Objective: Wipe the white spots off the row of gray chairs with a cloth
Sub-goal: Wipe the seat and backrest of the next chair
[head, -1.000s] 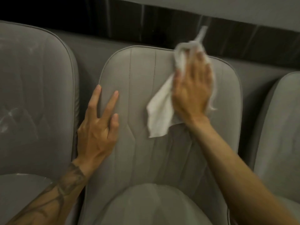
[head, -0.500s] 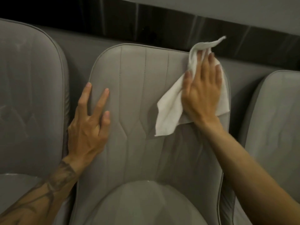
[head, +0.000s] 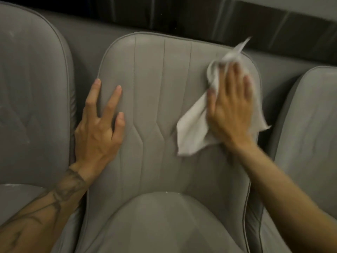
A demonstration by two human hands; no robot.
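The middle gray chair (head: 160, 99) fills the centre of the view, its stitched backrest facing me. My right hand (head: 231, 108) lies flat with straight fingers on a white cloth (head: 191, 132), pressing it against the backrest's upper right part. Cloth corners stick out above the fingertips and hang below the palm. My left hand (head: 100, 125) rests with spread fingers on the backrest's left edge. Faint whitish smears show on the left gray chair (head: 31, 92), and small white specks lie along the rear rim of the middle seat cushion (head: 164, 212).
A third gray chair (head: 310, 125) stands at the right, partly cut off. Behind the row runs a gray ledge with a dark glossy wall (head: 182, 17) above it. Narrow gaps separate the chair backs.
My right hand and the cloth have slid toward the backrest's right side; the cloth's top has bunched and blurs with motion. My left hand stays on the left edge.
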